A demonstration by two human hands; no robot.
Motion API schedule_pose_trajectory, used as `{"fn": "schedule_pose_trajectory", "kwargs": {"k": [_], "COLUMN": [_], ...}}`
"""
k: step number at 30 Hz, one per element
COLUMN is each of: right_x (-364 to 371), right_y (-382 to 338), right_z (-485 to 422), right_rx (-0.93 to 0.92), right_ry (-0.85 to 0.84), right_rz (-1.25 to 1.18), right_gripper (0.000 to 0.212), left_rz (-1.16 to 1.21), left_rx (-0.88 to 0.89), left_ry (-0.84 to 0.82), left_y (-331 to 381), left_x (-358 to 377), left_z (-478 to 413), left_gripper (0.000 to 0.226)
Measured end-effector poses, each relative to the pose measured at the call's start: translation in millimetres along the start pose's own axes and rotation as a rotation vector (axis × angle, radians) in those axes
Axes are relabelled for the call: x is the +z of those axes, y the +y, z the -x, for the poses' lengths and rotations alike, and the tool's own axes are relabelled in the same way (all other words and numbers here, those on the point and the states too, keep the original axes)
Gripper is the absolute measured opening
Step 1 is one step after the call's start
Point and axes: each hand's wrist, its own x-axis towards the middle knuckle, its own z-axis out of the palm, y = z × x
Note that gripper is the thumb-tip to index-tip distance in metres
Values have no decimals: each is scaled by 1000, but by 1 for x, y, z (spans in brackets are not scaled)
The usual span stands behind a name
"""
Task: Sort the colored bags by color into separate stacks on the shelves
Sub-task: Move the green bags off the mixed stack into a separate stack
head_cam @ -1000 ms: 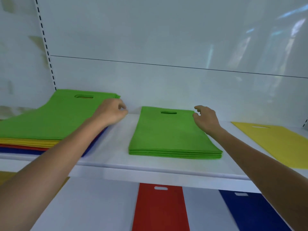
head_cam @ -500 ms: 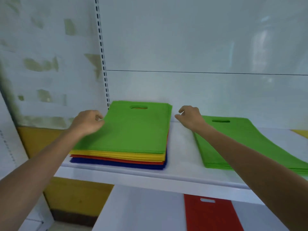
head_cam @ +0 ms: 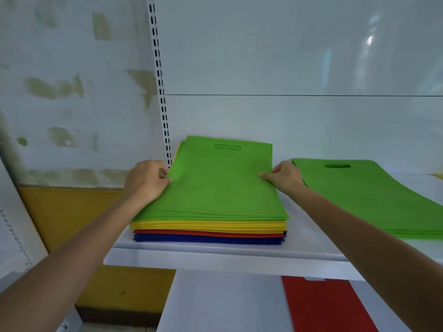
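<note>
Top green bag (head_cam: 220, 185) lies flat on the mixed stack (head_cam: 208, 221), at the left end of the upper shelf (head_cam: 215, 258). It is a flat rectangle of matte, non-woven-looking fabric w/ an oval die-cut handle slot near its far edge. Left hand (head_cam: 146, 180) pinches its left edge, thumb on top and fingers curled. Right hand (head_cam: 285, 176) pinches the right edge the same way. How far the fingers go under the fabric is hidden. Both forearms are bare.

Under that bag are a few more green sheets w/ edges slightly fanned. Below them come a yellow layer (head_cam: 208, 225), a thin red layer (head_cam: 208, 233) and a blue layer (head_cam: 208, 240) at the bottom. A bit of yellow peeks out at the far left corner.

Near it on the right, not touching, an all-green stack (head_cam: 374, 197) sits on the same shelf w/ the same slot shape; the frame cuts off its right side. At the far right edge is a yellow sliver (head_cam: 439, 176) — too little shows to tell what it is.

The shelf is smooth glossy white w/ a rounded front lip. Below, a red bag (head_cam: 328, 305) lies flat on the lower shelf (head_cam: 223, 303), partly behind the right forearm and cut by the bottom edge; its slot is mostly under the lip.

Behind is a glossy white back panel (head_cam: 287, 56) w/ one horizontal seam. A slotted upright (head_cam: 158, 75) runs down its left side. Left of that is a patchy painted wall (head_cam: 72, 97) — yellow band low down.
</note>
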Motion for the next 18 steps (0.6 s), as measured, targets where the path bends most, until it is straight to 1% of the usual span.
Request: {"fn": "schedule_pose_trajectory", "kwargs": {"k": [1,3,4,5,6,8,10,12,15,18], "right_x": [-1,-5,-8,-12,-16,-29,-48,-71,-109,-150], "right_y": [1,2,2,2,3,4,7,16,39,66], "right_z": [0,0,1,1,1,-2,-4,-8,-11,-13], "right_rx": [3,-17,-35,-61,-102,-195,-256,-263,-245,-233], "right_ry": [14,64,98,135,175,254,320,363,394,382], "right_rz": [11,48,64,75,82,83,86,115,141,173], "right_gripper": [51,34,25,21,22,25,18,15,18,24], "left_rz": [-11,9,29,54,76,93,85,50,32,41], "left_rx": [21,53,69,90,116,164,181,191,221,224], "left_ry": [5,2,-5,-10,-10,8,15,-6,-36,-73], "left_y": [2,8,12,16,22,38,59,84,127,171], "left_x": [1,1,1,2,2,2,1,3,13,29], "left_z": [-1,-1,-1,-1,-1,0,1,2,7,13], "left_gripper": [9,13,18,23,27,24,18,19,22,25]}}
